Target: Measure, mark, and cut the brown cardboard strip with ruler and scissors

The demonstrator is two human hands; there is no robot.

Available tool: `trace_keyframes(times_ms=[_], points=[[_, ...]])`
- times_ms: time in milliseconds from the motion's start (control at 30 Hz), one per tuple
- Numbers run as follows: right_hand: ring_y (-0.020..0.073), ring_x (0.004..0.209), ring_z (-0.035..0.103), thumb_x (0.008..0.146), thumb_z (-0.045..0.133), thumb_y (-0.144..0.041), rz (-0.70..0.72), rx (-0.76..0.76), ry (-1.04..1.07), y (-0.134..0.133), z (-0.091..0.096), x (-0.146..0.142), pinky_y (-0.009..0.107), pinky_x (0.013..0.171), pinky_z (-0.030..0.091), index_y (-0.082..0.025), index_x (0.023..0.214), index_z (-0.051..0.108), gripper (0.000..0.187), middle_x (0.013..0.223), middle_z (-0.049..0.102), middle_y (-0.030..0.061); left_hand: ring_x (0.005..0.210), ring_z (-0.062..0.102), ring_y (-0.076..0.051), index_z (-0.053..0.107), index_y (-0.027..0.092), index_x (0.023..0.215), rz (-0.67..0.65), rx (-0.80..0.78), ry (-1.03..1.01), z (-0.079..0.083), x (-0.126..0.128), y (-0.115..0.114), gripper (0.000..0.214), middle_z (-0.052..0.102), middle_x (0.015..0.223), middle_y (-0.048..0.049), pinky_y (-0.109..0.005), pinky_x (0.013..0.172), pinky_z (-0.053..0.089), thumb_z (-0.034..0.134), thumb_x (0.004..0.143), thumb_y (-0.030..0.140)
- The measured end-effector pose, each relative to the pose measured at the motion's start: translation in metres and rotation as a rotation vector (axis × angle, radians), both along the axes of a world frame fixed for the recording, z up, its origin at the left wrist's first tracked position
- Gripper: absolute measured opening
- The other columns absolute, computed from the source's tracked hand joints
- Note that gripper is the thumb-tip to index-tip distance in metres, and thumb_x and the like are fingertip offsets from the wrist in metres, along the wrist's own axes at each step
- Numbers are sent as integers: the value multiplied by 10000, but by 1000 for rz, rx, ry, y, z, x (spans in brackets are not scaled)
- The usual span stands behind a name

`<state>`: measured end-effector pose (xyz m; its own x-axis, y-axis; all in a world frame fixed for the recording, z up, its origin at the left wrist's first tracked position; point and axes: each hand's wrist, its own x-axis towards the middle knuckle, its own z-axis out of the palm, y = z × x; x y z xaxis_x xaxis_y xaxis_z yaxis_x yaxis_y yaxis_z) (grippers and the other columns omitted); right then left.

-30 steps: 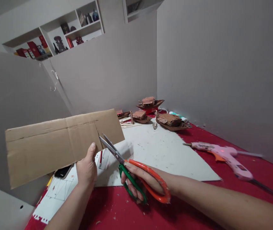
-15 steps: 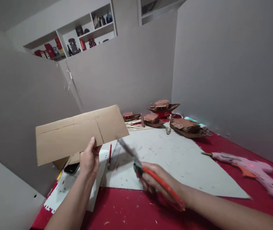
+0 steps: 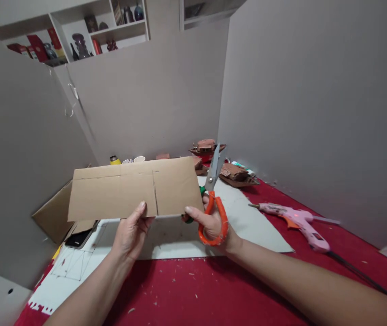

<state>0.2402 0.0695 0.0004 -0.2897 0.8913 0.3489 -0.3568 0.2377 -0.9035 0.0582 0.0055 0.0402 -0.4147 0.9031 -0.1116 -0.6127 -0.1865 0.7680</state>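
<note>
My left hand (image 3: 134,235) grips the lower edge of a long piece of cardboard (image 3: 118,192), thumb on its front face, fingers behind it. Dark pencil-like lines run along the cardboard's upper part and down its right half. My right hand (image 3: 210,222) holds a pair of scissors (image 3: 211,181) with one orange and one green handle. The blades point upward, slightly parted, to the right of the cardboard. My right thumb also rests on the cardboard's lower right corner; the fingers behind are partly hidden.
A pink glue gun (image 3: 298,222) lies on the red tablecloth (image 3: 179,290) at the right. Brown model boats (image 3: 236,174) stand at the back. A white sheet (image 3: 247,217) lies under my hands. At the left are a phone (image 3: 78,239) and folded cardboard (image 3: 55,217).
The scissors have turned from pointing at the cardboard to pointing up, and my right hand has come to the cardboard's right corner. The cardboard is more level, and the view has shifted right.
</note>
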Motion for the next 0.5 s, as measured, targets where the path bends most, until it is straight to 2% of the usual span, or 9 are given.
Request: trace_keyframes(times_ms=[133,300,500], points=[[189,634,643,803,712,-403,-8,55,-79,-2,2,4,350,672,548,-178,877,627,252,676,670,27,706,712,-161,751,106,763,-75,20,30,1,4,-5,147,768,785,-74,-230,613,578,843,667,168],[185,627,654,790,713,-407,-36,87,-118,2,5,5,336,655,554,-181,882,630,258,693,679,25,627,685,-138,752,108,702,-107,20,51,5,4,-11,208,743,681,-45,-217,604,567,895,603,221],[169,619,634,797,694,-428,-53,99,-146,6,-3,3,304,618,549,-176,872,644,268,724,687,31,622,682,-148,736,91,647,-106,-25,74,4,6,-15,257,735,658,-53,-249,642,582,912,587,268]])
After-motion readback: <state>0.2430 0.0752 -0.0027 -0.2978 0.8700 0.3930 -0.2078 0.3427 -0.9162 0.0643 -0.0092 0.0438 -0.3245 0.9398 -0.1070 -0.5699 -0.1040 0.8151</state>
